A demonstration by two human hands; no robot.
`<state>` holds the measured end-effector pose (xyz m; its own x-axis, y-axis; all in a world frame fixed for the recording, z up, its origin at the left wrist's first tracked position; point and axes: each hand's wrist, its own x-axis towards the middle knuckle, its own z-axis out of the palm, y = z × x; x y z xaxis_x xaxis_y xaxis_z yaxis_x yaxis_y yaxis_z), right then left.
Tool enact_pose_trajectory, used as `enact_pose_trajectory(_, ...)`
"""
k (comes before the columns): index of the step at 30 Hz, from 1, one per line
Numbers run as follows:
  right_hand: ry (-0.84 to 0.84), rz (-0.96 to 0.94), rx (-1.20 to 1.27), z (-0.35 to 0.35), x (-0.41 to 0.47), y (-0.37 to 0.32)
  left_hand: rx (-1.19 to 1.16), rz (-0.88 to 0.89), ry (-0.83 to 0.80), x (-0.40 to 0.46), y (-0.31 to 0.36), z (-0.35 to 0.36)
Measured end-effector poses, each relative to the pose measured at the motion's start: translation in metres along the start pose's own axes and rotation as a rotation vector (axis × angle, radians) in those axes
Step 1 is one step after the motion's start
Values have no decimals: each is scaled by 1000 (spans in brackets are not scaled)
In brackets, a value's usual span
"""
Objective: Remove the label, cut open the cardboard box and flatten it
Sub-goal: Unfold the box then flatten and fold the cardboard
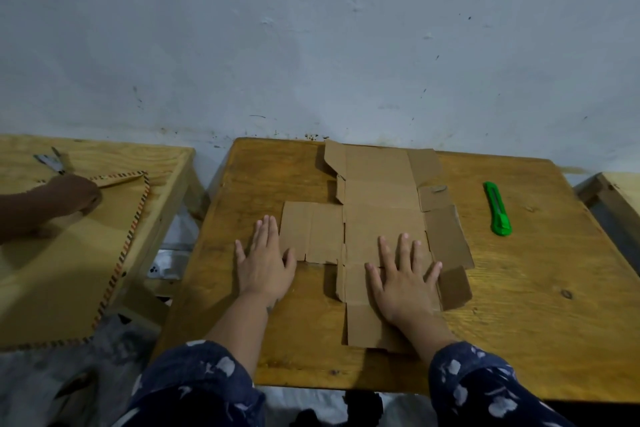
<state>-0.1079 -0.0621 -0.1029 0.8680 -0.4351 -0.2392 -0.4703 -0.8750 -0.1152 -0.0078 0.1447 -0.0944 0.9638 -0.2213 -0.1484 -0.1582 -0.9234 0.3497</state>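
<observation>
Here, in the head view, the cardboard box (377,218) is lying cut open and spread out flat on the wooden tabletop (519,305), its panels and flaps fanning out from a long central strip that is running from the wall side toward the person. The left hand (265,263) is resting palm down with straight fingers, mostly on the bare wood just left of the cardboard, its thumb and inner fingers touching the edge of the left side panel. The right hand (403,277) is pressing flat on the central strip of the cardboard, fingers straight and spread, gripping nothing. The two hands are lying well apart. A few flaps on the right of the cardboard are sitting slightly raised rather than fully flat. A green utility knife (498,209) is lying on the wood to the right of the cardboard, apart from it. Left of the cardboard, on a separate table (114,156), another person's hand (74,196) is resting beside a sheet with a striped border (79,270).
</observation>
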Motion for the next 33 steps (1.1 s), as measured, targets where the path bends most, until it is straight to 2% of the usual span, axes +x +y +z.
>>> enact_pose_trajectory(3,4,-6,5,-4,-1,0,-1,43,44,3,7,-3)
enact_pose_trajectory(9,215,-54,1,-31,24,2,89,230,174,28,52,-24)
enact_pose_trajectory(14,254,4,10,-66,81,25,383,303,52,49,102,-26)
enact_pose_trajectory(18,177,112,95,-80,125,46,542,305,-76,61,128,-15)
enact_pose_trajectory(21,130,197,192,-83,149,57,631,295,-84,67,129,-2)
enact_pose_trajectory(28,216,255,312,-81,194,72,456,188,-74,77,113,16)
enact_pose_trajectory(33,300,348,724,-88,214,73,228,104,-101,78,109,25)
